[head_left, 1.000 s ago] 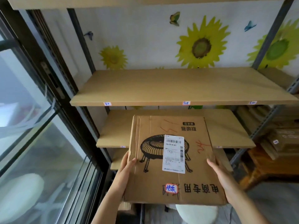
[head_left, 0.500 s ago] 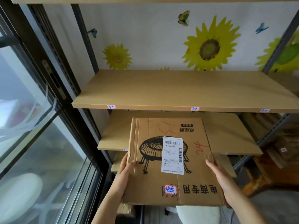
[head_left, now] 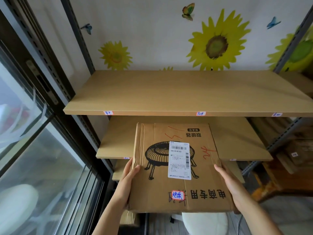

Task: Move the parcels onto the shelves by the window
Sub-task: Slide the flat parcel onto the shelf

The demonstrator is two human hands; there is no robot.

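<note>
Flat cardboard parcel (head_left: pixel 181 167) with a heater drawing and a white shipping label (head_left: pixel 179 160) sits at lower centre of the frame, held level in front of the middle shelf (head_left: pixel 237 141), below the upper shelf (head_left: pixel 169 92). Left hand (head_left: pixel 126 182) and right hand (head_left: pixel 232 182) clamp its opposite side edges, fingers pressed flat against the board, thumbs on top. Judged light and stiff but thin, so it may flex; side edges near the midline look the best hold.

Parcel (head_left: pixel 179 167) before shelves (head_left: pixel 186 92), window (head_left: pixel 33 150) left

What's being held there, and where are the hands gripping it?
A flat cardboard parcel, gripped by its two side edges: left hand on its left edge, right hand on its right.
</note>
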